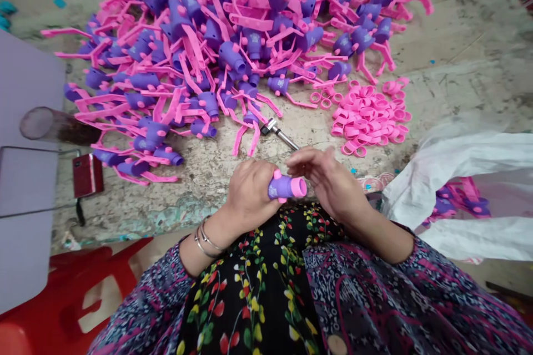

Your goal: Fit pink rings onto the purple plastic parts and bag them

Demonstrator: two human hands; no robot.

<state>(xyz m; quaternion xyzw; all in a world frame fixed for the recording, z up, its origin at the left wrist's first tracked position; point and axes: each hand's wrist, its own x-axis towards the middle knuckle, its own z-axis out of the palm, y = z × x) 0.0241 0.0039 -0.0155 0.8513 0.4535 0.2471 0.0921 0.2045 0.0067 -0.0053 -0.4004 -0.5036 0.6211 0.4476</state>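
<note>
My left hand (252,191) is closed around a purple plastic cone piece (280,187) with pink knobs. A pink ring (298,187) sits around its narrow end, which points right. My right hand (333,183) is beside that ringed end, apart from it, with its fingers stretched out and slightly bent. Just beyond the fingers lies a small metal hammer (284,136) with a dark and silver head. The far end of its handle is hidden at the right fingertips, and whether they touch it does not show.
A large heap of purple cone pieces with pink arms (200,50) covers the back of the worn table (449,77). Pink rings (370,116) are piled at right. A white bag (420,166) holds more pieces. At left are a clear cup (39,123), a red box (87,175) and a red chair (70,294).
</note>
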